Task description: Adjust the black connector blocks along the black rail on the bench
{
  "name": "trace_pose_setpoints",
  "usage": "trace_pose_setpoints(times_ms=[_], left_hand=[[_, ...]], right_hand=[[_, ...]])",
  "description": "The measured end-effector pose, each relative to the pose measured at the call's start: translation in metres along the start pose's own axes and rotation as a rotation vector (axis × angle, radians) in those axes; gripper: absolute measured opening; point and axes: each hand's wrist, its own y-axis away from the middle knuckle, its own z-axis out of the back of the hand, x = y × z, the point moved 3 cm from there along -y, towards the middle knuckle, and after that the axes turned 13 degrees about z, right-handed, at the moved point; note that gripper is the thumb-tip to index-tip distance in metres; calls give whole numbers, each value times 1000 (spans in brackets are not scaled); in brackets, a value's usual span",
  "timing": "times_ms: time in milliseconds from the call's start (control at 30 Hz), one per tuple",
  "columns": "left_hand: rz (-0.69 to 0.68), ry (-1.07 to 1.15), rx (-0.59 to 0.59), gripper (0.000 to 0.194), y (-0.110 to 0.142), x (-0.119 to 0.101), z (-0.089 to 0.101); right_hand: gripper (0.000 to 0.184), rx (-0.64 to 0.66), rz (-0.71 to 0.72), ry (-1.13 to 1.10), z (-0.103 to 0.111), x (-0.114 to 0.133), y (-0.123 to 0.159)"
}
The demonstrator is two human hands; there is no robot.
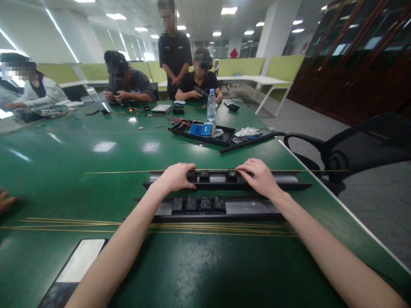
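Nearest, at lower left, a flat dark object [73,265] with a light panel lies on the green table [205,269], partly behind the left forearm. Beyond it, several loose rods [205,226] lie crosswise, left to right. Next is the near channel [247,207], its long axis also left to right, with four dark blocks [192,204] in a row toward its left part.

Just behind sits the far channel [276,186], parallel to it, three blocks visible. The thin brass-coloured rod [217,170] runs along its rear edge, pointing left and right; it extends past both channel ends (the right end appears beyond the table edge).

Left hand [176,176]: thumb and fingers apart, spanning the far channel; firmness of grip cannot be told. Right hand [258,176]: thumb and forefinger close together at the rod, beside the rightmost block; whether clamped on it cannot be told.

Farther off: a black bar [250,142], gloves [247,134], a tray [226,136] and a bottle [211,106]. Four people appear beyond.
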Motion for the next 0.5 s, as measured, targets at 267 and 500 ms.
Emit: trace_pose_setpoints(times_ms=[267,500], left_hand=[[-14,16,0,57,-2,1,-1],[-30,50,0,56,-3,3,-5]], right_hand=[[18,16,1,2,0,0,0],[20,18,3,-3,-1,-1,0]])
